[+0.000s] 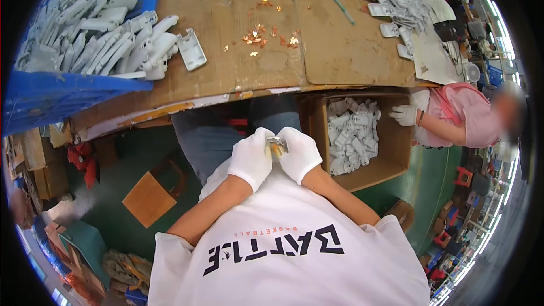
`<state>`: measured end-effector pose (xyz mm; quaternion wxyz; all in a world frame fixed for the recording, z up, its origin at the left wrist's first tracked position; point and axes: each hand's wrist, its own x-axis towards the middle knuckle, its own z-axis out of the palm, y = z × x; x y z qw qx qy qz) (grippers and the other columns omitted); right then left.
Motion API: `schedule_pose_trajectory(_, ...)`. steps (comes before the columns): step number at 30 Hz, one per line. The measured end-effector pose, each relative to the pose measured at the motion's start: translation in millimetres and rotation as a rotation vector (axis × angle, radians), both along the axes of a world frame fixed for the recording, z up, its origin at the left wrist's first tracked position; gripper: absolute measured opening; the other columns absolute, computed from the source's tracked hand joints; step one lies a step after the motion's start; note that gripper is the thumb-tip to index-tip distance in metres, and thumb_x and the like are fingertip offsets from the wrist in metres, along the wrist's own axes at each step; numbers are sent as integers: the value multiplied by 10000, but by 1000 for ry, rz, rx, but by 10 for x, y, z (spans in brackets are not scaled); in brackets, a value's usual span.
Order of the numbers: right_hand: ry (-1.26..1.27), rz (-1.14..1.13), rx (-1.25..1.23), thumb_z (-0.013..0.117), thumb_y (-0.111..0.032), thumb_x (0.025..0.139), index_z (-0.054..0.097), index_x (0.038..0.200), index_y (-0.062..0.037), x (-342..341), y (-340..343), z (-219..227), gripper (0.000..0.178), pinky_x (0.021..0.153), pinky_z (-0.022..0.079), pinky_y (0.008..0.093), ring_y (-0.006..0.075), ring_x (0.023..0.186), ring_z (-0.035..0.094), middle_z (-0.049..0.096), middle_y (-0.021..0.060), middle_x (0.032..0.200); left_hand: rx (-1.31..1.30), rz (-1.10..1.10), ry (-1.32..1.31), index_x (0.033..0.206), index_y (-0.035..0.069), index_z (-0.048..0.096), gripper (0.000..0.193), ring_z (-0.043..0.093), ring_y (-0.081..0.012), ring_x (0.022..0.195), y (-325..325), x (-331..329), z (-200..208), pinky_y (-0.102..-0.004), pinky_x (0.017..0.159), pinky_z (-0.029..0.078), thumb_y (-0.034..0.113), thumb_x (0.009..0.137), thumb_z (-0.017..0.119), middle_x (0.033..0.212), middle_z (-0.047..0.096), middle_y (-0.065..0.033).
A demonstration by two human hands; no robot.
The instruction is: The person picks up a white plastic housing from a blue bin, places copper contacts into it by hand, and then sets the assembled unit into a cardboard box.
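Observation:
In front of my chest, my left hand (252,157) and my right hand (298,154), both in white gloves, meet with the fingers closed. Between their fingertips they pinch a small grey part (275,141) with a yellowish bit under it; its exact kind is mostly hidden by the gloves. A blue crate (79,93) at the left of the table is heaped with white plastic housings (107,37). One loose white housing (191,50) lies next to them on the cardboard-covered table (226,73).
Small coppery pieces (256,36) lie scattered on the table. A teal pen (340,7) and a pile of white parts (399,0) are farther right. Below the table edge stands a cardboard box (391,164) of white parts, beside a co-worker's gloved hand (403,114). A wooden stool (148,198) stands left.

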<state>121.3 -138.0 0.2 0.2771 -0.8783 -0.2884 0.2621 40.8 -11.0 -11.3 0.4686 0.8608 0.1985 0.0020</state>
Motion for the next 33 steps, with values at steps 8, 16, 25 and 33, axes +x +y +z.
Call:
schedule_pose_trajectory(8,-34,95,-17,630,-127,822,606,924,-66,-52,-90,-2,122,711,491,449,395,833,601,596,167,890,-9,-26,46,921,73,607,116,648,-407,825,-20,-27,-88,-452,700,518,20,818,616,830,664,-198)
schedule_pose_trajectory(16,78,230,-232,579,-219,875,576,1056,-95,-178,-58,-145,219,792,506,467,389,922,619,596,176,1028,-168,50,221,935,45,654,104,685,-345,827,16,-124,-211,-371,720,525,23,849,599,843,674,-206)
schedule_pose_trajectory(25,-174,257,-51,633,-137,850,563,1149,-181,-26,-249,-155,310,668,554,428,338,855,655,492,93,1236,-656,-16,196,1212,47,610,343,659,-250,1015,153,17,-380,-313,879,503,15,871,584,1099,685,-144)
schedule_pose_trajectory(33,-292,373,-76,635,-103,828,581,1244,-209,-62,-309,-384,433,640,562,362,265,787,660,491,87,1223,-751,-9,251,1267,35,574,449,634,-190,1024,167,-12,-415,-295,908,503,-79,833,580,1131,663,-104)
